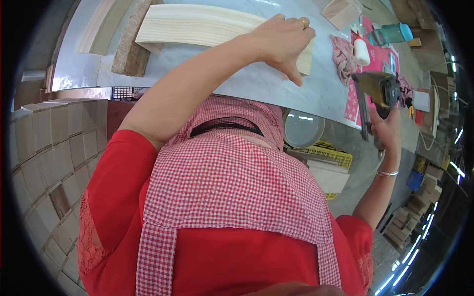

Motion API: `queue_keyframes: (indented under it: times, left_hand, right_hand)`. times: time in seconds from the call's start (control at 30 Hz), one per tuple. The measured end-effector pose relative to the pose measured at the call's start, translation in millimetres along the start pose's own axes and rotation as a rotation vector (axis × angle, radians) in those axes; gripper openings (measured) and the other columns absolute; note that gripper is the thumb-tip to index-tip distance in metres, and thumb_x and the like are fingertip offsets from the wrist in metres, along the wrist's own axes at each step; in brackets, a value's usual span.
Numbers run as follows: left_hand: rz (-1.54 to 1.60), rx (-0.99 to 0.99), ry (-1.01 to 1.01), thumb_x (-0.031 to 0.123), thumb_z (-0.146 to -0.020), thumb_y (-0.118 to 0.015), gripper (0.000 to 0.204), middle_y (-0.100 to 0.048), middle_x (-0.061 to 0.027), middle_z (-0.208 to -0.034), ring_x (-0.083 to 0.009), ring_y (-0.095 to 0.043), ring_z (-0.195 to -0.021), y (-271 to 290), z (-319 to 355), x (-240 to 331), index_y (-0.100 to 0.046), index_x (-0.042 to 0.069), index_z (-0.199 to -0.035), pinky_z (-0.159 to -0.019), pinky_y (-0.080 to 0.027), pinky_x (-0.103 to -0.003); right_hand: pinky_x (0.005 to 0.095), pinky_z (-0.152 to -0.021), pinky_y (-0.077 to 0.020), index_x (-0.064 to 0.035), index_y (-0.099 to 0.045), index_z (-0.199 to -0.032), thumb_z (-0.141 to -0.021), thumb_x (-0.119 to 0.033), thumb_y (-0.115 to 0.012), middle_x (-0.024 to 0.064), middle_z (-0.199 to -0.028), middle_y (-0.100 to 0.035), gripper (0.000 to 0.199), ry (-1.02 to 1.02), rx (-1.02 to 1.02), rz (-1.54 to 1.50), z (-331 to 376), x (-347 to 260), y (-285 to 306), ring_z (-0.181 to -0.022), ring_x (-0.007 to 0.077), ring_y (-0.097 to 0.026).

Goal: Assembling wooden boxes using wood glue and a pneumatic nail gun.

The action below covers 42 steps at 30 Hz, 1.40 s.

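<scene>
My left hand [286, 42] lies across the right end of a pale wooden board [197, 24], fingers bent over its far side and thumb stretched down past the near edge. The board's left end rests on or against a rough brown wooden block [134, 47]; the exact contact is hard to see. My right hand [387, 129] is wrapped round the handle of a dark nail gun [377, 89], held up off the table's right part, apart from the board. Its long magazine hangs on the left side.
On the grey table [237, 81] are another pale wood piece [101, 27], a wood block [340, 12], a pink cloth [343, 56], a white glue bottle [361, 52] and a teal-lidded bottle [390, 34]. Stacked wooden blocks [57, 133] stand left; a round bucket [303, 129] sits below the table edge.
</scene>
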<state>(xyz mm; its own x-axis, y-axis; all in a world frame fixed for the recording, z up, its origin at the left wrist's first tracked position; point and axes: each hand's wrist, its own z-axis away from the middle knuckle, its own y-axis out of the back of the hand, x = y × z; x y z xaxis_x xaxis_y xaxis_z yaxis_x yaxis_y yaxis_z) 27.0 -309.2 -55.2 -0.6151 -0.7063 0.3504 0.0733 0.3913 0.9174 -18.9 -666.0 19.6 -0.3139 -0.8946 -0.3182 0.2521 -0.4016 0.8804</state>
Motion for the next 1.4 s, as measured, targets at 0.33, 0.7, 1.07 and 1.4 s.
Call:
queue_keyframes:
  times: [0.33, 0.7, 1.07, 1.4]
  left_hand:
    - [0.005, 0.025, 0.007, 0.042, -0.057, -0.089, 0.087, -0.057, -0.0163, -0.121, -0.0291, -0.059, -0.110, 0.4, 3.1, 1.7, -0.055, 0.000, -0.125, -0.092, -0.044, -0.039]
    - [0.025, 0.015, 0.020, 0.040, -0.057, -0.090, 0.083, -0.058, -0.0166, -0.117, -0.0306, -0.061, -0.104, 3.6, 5.2, 3.8, -0.057, -0.001, -0.120, -0.090, -0.044, -0.039]
    - [-0.101, 0.213, 0.008, 0.049, -0.057, -0.087, 0.080, -0.063, -0.0147, -0.111, -0.0289, -0.060, -0.105, -5.6, 9.9, -0.4, -0.061, 0.000, -0.114, -0.091, -0.043, -0.042]
    - [-0.046, 0.074, 0.075, 0.055, -0.058, -0.083, 0.079, -0.067, -0.0132, -0.108, -0.0282, -0.060, -0.109, -0.2, 8.5, 0.0, -0.062, 0.000, -0.110, -0.099, -0.041, -0.046]
  right_hand:
    - [0.0325, -0.085, -0.0533, 0.0013, -0.064, -0.114, -0.077, -0.006, -0.084, 0.0094, -0.108, -0.071, 0.043, 0.438, -0.103, -0.008, 64.6, -104.2, 3.1, -0.097, 0.0166, -0.067]
    - [0.0332, -0.086, -0.0536, 0.0018, -0.065, -0.116, -0.077, -0.008, -0.084, 0.0100, -0.109, -0.072, 0.044, 0.542, -0.118, 0.057, 55.7, -121.9, 2.9, -0.097, 0.0186, -0.068]
    - [0.0330, -0.084, -0.0539, 0.0021, -0.064, -0.116, -0.078, -0.009, -0.084, 0.0096, -0.108, -0.072, 0.045, 0.680, -0.055, 0.063, 33.4, -119.2, 9.4, -0.095, 0.0169, -0.068]
    - [0.0298, -0.081, -0.0533, 0.0019, -0.064, -0.116, -0.082, -0.012, -0.081, 0.0074, -0.105, -0.073, 0.041, 0.563, -0.046, -0.058, 1.6, -137.9, 7.1, -0.093, 0.0133, -0.067]
